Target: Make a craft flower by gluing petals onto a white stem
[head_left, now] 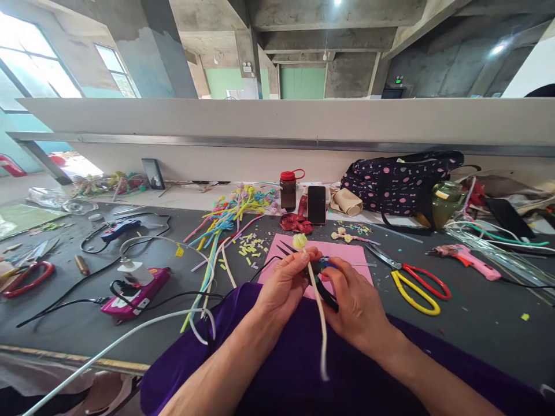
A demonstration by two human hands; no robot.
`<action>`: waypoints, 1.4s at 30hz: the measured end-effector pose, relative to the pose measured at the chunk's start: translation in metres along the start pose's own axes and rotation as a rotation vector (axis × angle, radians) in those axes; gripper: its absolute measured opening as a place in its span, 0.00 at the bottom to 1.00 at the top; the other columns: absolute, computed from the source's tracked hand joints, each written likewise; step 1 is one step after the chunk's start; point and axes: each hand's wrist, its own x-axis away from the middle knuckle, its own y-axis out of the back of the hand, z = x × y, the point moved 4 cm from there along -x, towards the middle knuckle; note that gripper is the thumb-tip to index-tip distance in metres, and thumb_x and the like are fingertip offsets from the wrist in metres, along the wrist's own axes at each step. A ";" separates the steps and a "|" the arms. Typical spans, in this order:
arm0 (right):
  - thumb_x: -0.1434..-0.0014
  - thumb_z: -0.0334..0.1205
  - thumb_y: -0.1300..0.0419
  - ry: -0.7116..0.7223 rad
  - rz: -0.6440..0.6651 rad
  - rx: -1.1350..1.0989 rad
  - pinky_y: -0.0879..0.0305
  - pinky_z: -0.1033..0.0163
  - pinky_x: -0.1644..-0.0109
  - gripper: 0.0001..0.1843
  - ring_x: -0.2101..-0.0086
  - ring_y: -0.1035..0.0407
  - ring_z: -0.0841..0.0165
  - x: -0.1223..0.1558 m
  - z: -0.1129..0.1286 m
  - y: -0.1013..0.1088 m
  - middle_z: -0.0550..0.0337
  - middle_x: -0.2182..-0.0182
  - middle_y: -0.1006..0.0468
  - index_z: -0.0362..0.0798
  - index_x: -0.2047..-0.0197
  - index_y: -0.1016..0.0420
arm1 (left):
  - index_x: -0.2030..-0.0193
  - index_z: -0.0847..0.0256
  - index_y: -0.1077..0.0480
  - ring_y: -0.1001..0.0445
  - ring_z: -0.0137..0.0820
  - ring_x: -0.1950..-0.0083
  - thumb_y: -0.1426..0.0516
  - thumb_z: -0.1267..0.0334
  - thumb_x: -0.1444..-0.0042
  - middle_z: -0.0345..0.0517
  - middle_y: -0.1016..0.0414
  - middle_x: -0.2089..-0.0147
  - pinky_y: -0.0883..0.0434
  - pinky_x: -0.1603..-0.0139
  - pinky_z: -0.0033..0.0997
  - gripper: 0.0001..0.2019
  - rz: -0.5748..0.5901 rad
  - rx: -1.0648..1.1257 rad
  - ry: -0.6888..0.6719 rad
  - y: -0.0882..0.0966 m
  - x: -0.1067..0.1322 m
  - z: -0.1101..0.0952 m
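— What lies nearest?

— A purple cloth (pixel 281 370) under both forearms. Just above it the left hand (pixel 286 283) is closed on a white stem (pixel 321 323), pinching it near the top. The stem hangs down between the two hands, and a yellow tuft (pixel 299 240) stands just above the left fingertips.

— And the other hand?

— The right hand (pixel 355 306) is curled around a black tool (pixel 324 293), which lies across the stem between the hands. I cannot tell what kind of tool it is.

— What is beneath them?

— A pink sheet (pixel 351 257), just beyond the knuckles, on the dark table (pixel 477 318).

— To the sides?

— Right of the right hand lie scissors (pixel 416 286) with one yellow and one red loop, and further right there is a pink glue gun (pixel 466 257). Well left of the left hand sits a magenta glue gun (pixel 134 294) among cables.

— Further off?

— Beyond the left hand is a sheaf of coloured pipe cleaners (pixel 225 222). Behind the sheet stand a brown bottle (pixel 288 192) and a phone (pixel 316 204), with a spotted bag (pixel 399 179) beyond the right hand.
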 end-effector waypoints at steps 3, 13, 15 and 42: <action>0.44 0.37 0.46 0.039 -0.092 0.057 0.36 0.49 0.54 0.19 0.50 0.38 0.53 0.002 0.001 -0.002 0.42 0.46 0.38 0.45 0.49 0.40 | 0.69 0.65 0.24 0.28 0.33 0.56 0.37 0.69 0.55 0.47 0.23 0.60 0.33 0.52 0.32 0.04 0.050 0.008 -0.025 -0.004 0.003 -0.003; 0.48 0.31 0.43 0.028 -0.105 0.126 0.37 0.50 0.55 0.13 0.54 0.35 0.53 0.000 0.001 -0.002 0.42 0.51 0.33 0.45 0.57 0.32 | 0.71 0.64 0.24 0.30 0.36 0.49 0.39 0.69 0.51 0.49 0.25 0.53 0.35 0.49 0.34 0.02 0.151 -0.010 -0.077 -0.006 0.005 0.001; 0.49 0.30 0.43 -0.019 -0.093 0.057 0.37 0.51 0.55 0.10 0.56 0.34 0.55 -0.002 -0.007 0.002 0.45 0.55 0.30 0.45 0.61 0.31 | 0.71 0.65 0.25 0.30 0.36 0.49 0.39 0.68 0.51 0.49 0.26 0.52 0.36 0.48 0.35 0.03 0.168 -0.049 -0.054 -0.003 0.004 0.000; 0.46 0.37 0.43 -0.219 0.153 -0.873 0.37 0.60 0.59 0.03 0.60 0.34 0.61 0.004 -0.024 0.044 0.54 0.60 0.30 0.48 0.68 0.29 | 0.67 0.69 0.29 0.37 0.18 0.80 0.43 0.66 0.47 0.43 0.31 0.74 0.42 0.86 0.13 0.06 0.190 0.080 0.043 0.009 0.034 -0.047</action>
